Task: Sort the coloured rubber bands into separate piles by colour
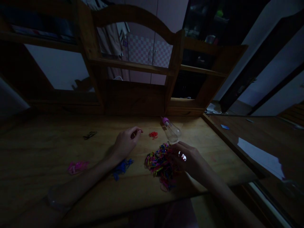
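A mixed heap of coloured rubber bands (pixel 160 160) lies on the wooden desk. My right hand (pixel 190 158) reaches into the heap's right side, its fingers bent together on some bands; the fingertips are partly hidden. Left of the heap, my left hand (pixel 125 142) hovers over the desk with thumb and forefinger pinched; anything between them is too small and dark to make out. Just right of those fingertips sits a small red pile of bands (pixel 153 135). Blue bands (pixel 122 167) lie beneath my left wrist, pink ones (pixel 77 167) left of my forearm, black ones (pixel 90 135) farther back.
Behind the heap, a clear bottle with a pink cap (pixel 172 130) lies on its side. A wooden shelf frame (pixel 135 95) rises along the desk's back. To the right, white paper (pixel 261 156) rests on a lower brown surface. The room is dim.
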`<state>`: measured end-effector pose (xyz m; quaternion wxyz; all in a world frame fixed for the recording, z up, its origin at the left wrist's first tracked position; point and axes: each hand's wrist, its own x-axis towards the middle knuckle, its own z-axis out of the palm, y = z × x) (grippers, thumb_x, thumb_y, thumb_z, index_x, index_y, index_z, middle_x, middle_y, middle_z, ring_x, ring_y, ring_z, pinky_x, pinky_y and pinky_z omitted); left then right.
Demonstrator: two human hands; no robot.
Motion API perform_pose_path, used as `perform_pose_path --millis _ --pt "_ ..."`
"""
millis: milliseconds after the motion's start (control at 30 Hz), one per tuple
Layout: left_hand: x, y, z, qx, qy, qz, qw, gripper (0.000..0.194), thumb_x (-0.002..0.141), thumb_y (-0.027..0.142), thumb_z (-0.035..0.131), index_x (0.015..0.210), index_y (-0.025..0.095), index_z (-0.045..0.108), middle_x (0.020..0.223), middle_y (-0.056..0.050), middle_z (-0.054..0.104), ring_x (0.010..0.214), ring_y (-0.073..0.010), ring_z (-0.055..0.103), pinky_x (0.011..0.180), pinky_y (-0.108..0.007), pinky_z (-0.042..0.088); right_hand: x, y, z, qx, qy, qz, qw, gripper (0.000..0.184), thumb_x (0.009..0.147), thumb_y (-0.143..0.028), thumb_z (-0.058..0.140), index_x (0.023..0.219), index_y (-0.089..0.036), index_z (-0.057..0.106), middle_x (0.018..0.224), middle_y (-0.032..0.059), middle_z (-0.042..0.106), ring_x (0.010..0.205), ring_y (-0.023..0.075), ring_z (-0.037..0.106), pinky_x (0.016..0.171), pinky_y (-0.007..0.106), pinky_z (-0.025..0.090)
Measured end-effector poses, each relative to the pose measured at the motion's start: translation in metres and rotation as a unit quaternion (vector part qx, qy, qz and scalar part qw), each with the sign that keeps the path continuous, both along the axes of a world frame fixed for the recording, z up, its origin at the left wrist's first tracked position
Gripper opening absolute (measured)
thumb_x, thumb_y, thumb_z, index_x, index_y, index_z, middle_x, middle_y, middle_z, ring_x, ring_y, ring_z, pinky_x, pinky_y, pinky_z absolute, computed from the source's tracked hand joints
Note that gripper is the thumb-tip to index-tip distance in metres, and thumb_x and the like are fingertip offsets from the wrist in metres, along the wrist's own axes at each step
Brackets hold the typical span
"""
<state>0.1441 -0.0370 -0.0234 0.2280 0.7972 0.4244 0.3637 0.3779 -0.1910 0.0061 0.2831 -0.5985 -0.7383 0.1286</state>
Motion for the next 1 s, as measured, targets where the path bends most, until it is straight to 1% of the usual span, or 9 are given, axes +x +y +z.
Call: perform_pose_path --millis 100,200,333,533,700,767,833,933,1000 --pt "0.0 -0.001 0.002 0.005 0.001 0.006 1.0 0.025 0.092 0.033 0.047 0.091 0.02 0.068 0.081 -0.002 0.07 0.068 -0.0157 0.063 0.062 -0.025 0.044 -0.009 0.007 0.0 0.017 0.005 0.009 1.0 0.02 0.087 -0.01 0.059 0.103 -0.021 0.064 0.098 0.005 0.064 0.08 0.016 0.062 0.068 0.026 0.049" --pt "0.0 -0.002 0.003 0.01 -0.001 0.007 1.0 0.025 0.092 0.031 0.046 0.092 0.019 0.068 0.081 -0.003 0.07 0.07 -0.0158 0.063 0.062 -0.025 0.043 -0.024 0.012 0.003 0.039 0.015 0.019 0.999 0.023 0.088 -0.008 0.056 0.105 -0.02 0.064 0.103 0.0057 0.064 0.088 0.0173 0.063 0.075 0.028 0.05" --pt "-0.001 -0.001 0.001 0.024 -0.008 0.005 1.0 0.023 0.093 0.03 0.047 0.093 0.02 0.068 0.082 -0.002 0.069 0.072 -0.0159 0.062 0.064 -0.025 0.043 -0.042 0.01 0.01 0.063 0.038 0.034 0.997 0.023 0.089 -0.008 0.055 0.105 -0.022 0.063 0.105 0.0048 0.064 0.093 0.017 0.063 0.08 0.028 0.05" --pt "-0.005 0.001 0.0 0.045 -0.007 0.008 0.999 0.024 0.094 0.031 0.046 0.094 0.02 0.066 0.084 -0.003 0.069 0.072 -0.0162 0.061 0.066 -0.026 0.043 -0.056 -0.002 0.011 0.088 0.072 -0.003 0.994 0.023 0.089 -0.009 0.053 0.104 -0.023 0.061 0.102 0.0048 0.065 0.092 0.0183 0.063 0.078 0.03 0.05" --pt "-0.008 0.001 0.001 0.066 -0.004 0.004 0.998 0.023 0.095 0.032 0.045 0.094 0.021 0.065 0.085 -0.003 0.068 0.073 -0.0163 0.06 0.068 -0.027 0.043 -0.05 -0.02 0.004 0.117 0.088 -0.049 0.988 0.022 0.09 -0.011 0.05 0.104 -0.023 0.063 0.103 0.0064 0.066 0.09 0.0192 0.063 0.077 0.03 0.051" --pt "-0.008 0.001 0.001 0.08 -0.005 0.004 0.997 0.023 0.095 0.031 0.045 0.095 0.021 0.065 0.087 -0.003 0.068 0.074 -0.0164 0.06 0.07 -0.027 0.043 -0.042 -0.03 -0.002 0.13 0.107 -0.077 0.983 0.022 0.091 -0.013 0.05 0.105 -0.023 0.064 0.103 0.0064 0.066 0.089 0.0193 0.063 0.077 0.03 0.051" --pt "-0.007 -0.001 0.003 0.095 0.0 0.005 0.996 0.022 0.095 0.029 0.044 0.095 0.02 0.064 0.088 -0.004 0.067 0.075 -0.0165 0.06 0.072 -0.027 0.044 -0.034 -0.04 -0.009 0.124 0.142 -0.099 0.977 0.022 0.092 -0.015 0.05 0.107 -0.023 0.064 0.104 0.0059 0.067 0.088 0.0191 0.063 0.076 0.03 0.051" --pt "-0.006 -0.011 0.011 0.114 0.027 -0.012 0.993 0.022 0.095 0.027 0.044 0.095 0.019 0.064 0.089 -0.004 0.067 0.077 -0.017 0.061 0.074 -0.028 0.045 -0.023 -0.048 -0.021 0.095 0.21 -0.105 0.967 0.022 0.093 -0.02 0.052 0.11 -0.024 0.064 0.109 0.0051 0.067 0.092 0.0195 0.064 0.079 0.031 0.052" --pt "-0.006 -0.028 0.019 0.117 0.051 -0.031 0.991 0.022 0.095 0.027 0.044 0.095 0.019 0.065 0.09 -0.005 0.067 0.08 -0.0178 0.061 0.075 -0.029 0.046 -0.019 -0.049 -0.026 0.091 0.249 -0.113 0.957 0.023 0.094 -0.023 0.051 0.112 -0.024 0.064 0.112 0.0051 0.067 0.096 0.0199 0.064 0.082 0.032 0.053"
